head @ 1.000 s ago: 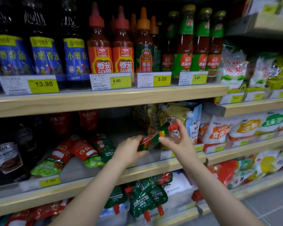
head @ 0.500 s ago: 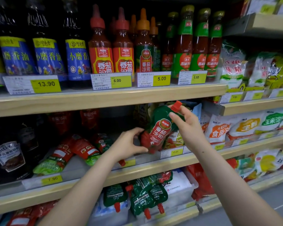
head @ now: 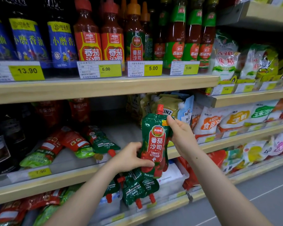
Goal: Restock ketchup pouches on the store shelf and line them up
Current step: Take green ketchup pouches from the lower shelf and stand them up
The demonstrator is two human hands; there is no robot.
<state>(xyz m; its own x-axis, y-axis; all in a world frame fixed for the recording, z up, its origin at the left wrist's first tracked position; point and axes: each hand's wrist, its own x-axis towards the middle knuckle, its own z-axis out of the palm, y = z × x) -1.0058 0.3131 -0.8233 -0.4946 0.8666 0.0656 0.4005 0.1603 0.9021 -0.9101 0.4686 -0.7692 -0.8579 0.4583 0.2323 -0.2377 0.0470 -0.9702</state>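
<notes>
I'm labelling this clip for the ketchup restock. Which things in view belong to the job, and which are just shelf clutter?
Job:
- green ketchup pouch, upright, held by left hand and right hand
- pouches lying on the middle shelf
- middle shelf

Not the job:
- sesame oil bottles
- ketchup bottles
- Heinz pouches
- white bags

L hand (head: 129, 158) + R hand (head: 182, 136) grip ketchup pouch (head: 155, 144) upright; cap up

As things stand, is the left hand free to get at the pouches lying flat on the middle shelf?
Probably not yet: the left hand grips the upright ketchup pouch with the right hand; the lying pouches sit unobstructed.
</notes>
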